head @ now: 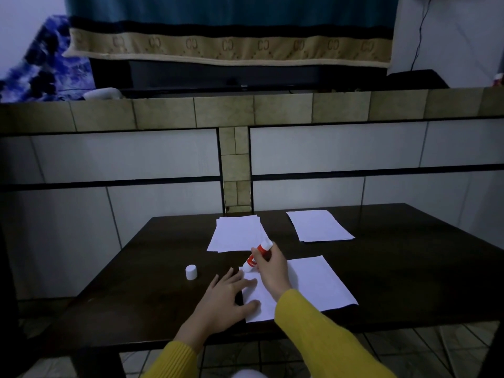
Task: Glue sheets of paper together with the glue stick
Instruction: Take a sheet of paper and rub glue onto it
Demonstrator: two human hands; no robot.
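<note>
Paper sheet (313, 282) lies near the table's (136, 268) front edge: light, floppy, best pinned flat. Left hand (226, 301) presses its nine-o'clock edge, fingers spread; right hand (272, 266) clamps the rigid glue stick (256, 257) mid-barrel, tip at the sheet's ten-o'clock corner.

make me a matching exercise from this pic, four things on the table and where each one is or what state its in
Things:
1. glue stick
2. white cap
3. left hand
4. stack of paper at far right

Places or states:
A. lying untouched near the table's far edge
B. pressed flat on the near sheet's left edge
C. standing alone on the bare table, left of the hands
D. held tilted in the right hand, tip down at the near sheet's corner

Pairs: 1-D, 2-C, 3-B, 4-A
</note>
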